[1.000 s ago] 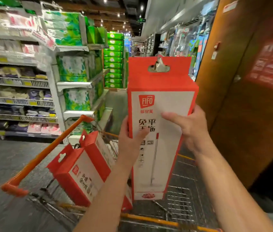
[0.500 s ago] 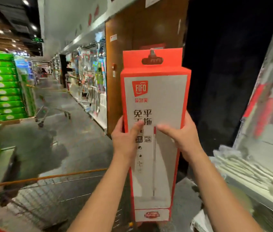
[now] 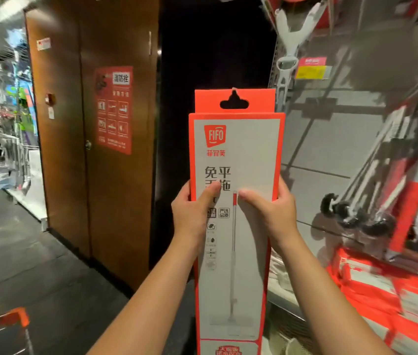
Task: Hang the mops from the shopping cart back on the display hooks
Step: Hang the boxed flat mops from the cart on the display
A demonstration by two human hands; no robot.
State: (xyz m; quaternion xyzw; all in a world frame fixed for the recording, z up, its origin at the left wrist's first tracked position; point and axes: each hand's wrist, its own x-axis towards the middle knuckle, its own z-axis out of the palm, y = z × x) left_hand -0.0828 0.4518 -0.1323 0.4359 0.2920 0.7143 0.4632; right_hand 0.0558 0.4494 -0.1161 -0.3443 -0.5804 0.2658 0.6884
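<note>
I hold a tall red and white mop box upright in front of me, its hang tab with the cut-out hole at the top. My left hand grips its left edge with the thumb on the front. My right hand grips the right edge, thumb also across the front. The grey display wall with hanging mops stands to the right, blurred. Only an orange corner of the shopping cart shows at the lower left.
A brown wooden door with a red notice stands left of centre, beside a dark gap. Stacked red and white boxes lie on the low shelf at the right. The aisle floor runs off to the left.
My view has swung right, from the cart and aisle to the mop display. The box stays upright in both hands; the cart has dropped to the lower left corner.
</note>
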